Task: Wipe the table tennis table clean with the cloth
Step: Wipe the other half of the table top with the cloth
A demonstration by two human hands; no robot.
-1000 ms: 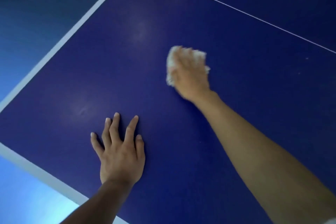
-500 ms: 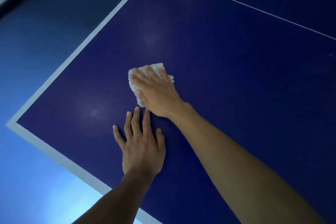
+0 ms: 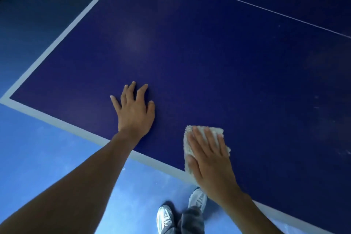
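Now flat on cloth [image 3: 214,131] at bench [image 3: 228,62] near edge: right grip [image 3: 210,159], fingers straight, pressing, not clutching. Cloth's long axis pointing away from edge. Left grip [image 3: 134,112] spread flat, empty, up-left. Specks [image 3: 316,97] rightward, nearer right grip.

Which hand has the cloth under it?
The right hand, pressing flat on the white cloth by the near edge; the left hand rests on bare table.

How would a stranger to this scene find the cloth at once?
Start at the dark blue table, at its near white border. There the right hand lies flat on the cloth, an off-white fuzzy pad; the left hand beside it covers nothing.
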